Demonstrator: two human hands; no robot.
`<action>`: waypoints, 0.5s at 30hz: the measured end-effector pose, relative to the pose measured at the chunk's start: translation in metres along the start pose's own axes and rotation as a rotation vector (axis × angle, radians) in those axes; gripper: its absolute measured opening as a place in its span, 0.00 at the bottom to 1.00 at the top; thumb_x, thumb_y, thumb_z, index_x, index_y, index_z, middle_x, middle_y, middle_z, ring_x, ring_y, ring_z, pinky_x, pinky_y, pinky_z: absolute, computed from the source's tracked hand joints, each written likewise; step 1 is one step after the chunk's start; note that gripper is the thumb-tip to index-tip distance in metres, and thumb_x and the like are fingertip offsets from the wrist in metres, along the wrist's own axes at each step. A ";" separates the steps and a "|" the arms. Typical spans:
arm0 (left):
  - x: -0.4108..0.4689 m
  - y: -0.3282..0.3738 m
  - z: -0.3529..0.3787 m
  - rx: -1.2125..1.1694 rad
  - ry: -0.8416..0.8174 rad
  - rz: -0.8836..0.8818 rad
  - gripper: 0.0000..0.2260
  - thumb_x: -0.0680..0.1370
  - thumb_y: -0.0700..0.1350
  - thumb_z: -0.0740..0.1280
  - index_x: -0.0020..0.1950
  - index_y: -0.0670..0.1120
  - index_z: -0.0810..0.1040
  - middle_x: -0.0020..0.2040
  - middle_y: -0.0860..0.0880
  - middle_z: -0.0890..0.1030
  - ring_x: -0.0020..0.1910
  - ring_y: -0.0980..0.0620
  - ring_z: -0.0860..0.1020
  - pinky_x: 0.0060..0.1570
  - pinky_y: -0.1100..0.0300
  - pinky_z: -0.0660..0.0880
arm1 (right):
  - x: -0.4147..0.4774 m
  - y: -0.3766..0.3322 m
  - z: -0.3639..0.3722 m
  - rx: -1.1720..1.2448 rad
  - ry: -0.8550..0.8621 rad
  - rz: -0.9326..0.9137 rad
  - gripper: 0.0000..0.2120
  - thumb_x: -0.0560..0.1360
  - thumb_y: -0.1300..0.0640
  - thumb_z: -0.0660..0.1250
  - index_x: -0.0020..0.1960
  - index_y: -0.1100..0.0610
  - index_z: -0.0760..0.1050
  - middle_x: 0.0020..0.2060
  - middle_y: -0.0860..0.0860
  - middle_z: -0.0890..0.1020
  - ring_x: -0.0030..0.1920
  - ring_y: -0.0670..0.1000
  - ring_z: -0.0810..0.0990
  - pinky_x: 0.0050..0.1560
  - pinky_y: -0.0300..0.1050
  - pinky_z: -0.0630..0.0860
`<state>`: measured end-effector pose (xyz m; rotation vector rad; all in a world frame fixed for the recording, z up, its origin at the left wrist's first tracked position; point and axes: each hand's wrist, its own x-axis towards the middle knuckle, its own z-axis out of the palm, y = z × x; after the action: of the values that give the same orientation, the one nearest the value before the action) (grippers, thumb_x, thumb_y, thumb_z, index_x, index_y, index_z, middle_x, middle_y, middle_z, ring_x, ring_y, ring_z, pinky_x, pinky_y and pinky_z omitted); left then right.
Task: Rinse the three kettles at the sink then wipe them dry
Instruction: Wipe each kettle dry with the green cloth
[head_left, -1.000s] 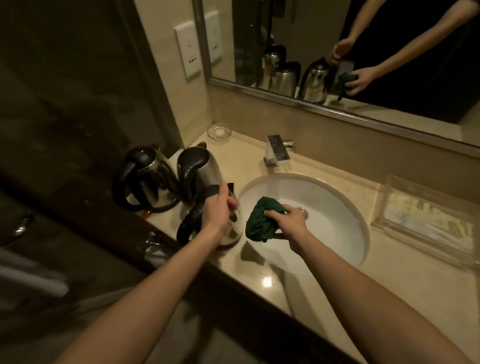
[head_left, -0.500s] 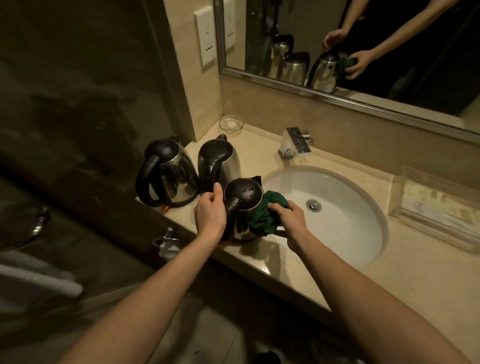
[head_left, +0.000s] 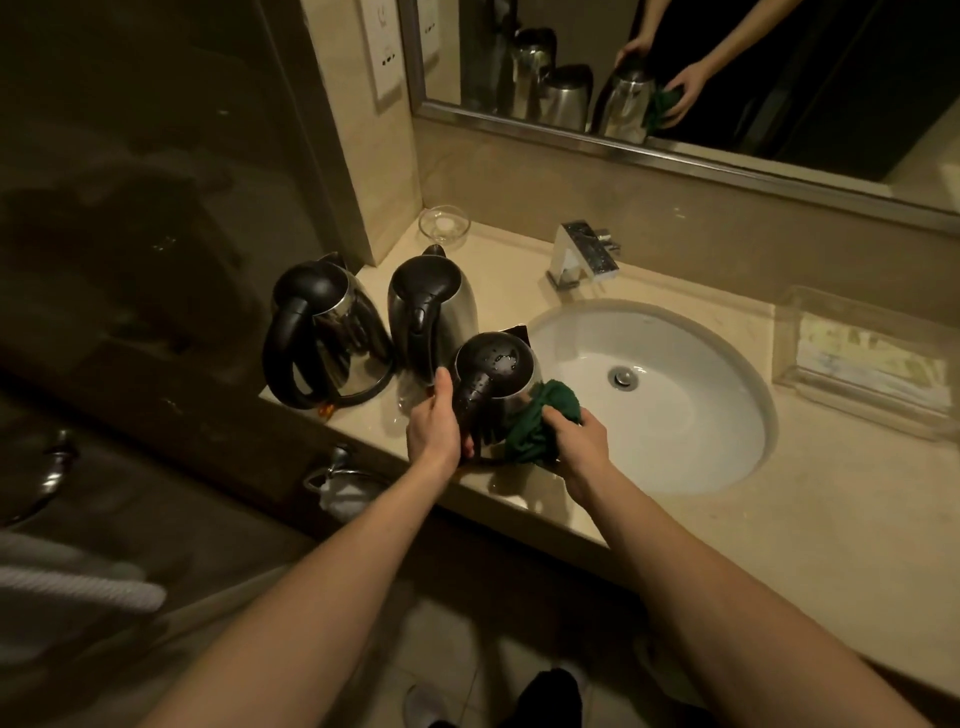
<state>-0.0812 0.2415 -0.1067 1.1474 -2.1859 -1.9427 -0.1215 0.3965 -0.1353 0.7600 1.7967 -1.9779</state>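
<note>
Three steel kettles with black lids and handles stand on the beige counter left of the sink (head_left: 675, 467). The nearest kettle (head_left: 496, 366) stands upright at the counter's front edge, water drops on its lid. My left hand (head_left: 434, 426) grips its left side by the handle. My right hand (head_left: 574, 441) holds a crumpled green cloth (head_left: 540, 421) pressed against the kettle's right side. The middle kettle (head_left: 434, 306) and the left kettle (head_left: 324, 332) stand behind, untouched.
A chrome faucet (head_left: 582, 254) sits behind the white basin. A small glass dish (head_left: 444, 223) stands in the back corner, a clear tray (head_left: 862, 358) to the right. A mirror (head_left: 675, 78) spans the wall; a towel ring (head_left: 337, 473) hangs below the counter.
The nearest kettle has been stood upright on the counter. My right hand brought the green cloth from over the basin against its right side. The view shifted left and down.
</note>
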 end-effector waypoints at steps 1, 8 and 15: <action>0.000 -0.001 -0.001 -0.013 -0.001 -0.004 0.32 0.81 0.68 0.52 0.50 0.41 0.79 0.33 0.45 0.77 0.27 0.51 0.76 0.29 0.58 0.75 | -0.001 0.005 0.000 0.005 0.003 0.025 0.07 0.76 0.57 0.69 0.53 0.54 0.76 0.50 0.56 0.82 0.51 0.56 0.81 0.51 0.60 0.81; 0.002 -0.004 -0.001 -0.069 -0.005 -0.050 0.32 0.80 0.69 0.53 0.58 0.42 0.77 0.50 0.43 0.81 0.41 0.50 0.80 0.27 0.63 0.74 | -0.012 0.018 0.007 0.022 0.014 0.083 0.08 0.78 0.59 0.66 0.56 0.54 0.73 0.49 0.54 0.80 0.52 0.59 0.80 0.51 0.63 0.80; -0.002 0.000 0.001 -0.099 -0.001 -0.072 0.34 0.79 0.70 0.53 0.65 0.43 0.76 0.57 0.41 0.80 0.49 0.45 0.81 0.26 0.63 0.73 | -0.026 0.008 0.026 0.041 0.117 -0.138 0.13 0.76 0.59 0.68 0.59 0.53 0.73 0.53 0.54 0.80 0.54 0.57 0.80 0.51 0.60 0.80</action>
<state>-0.0802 0.2428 -0.1065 1.2265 -2.0505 -2.0538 -0.1000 0.3674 -0.1244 0.7991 1.9284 -2.1036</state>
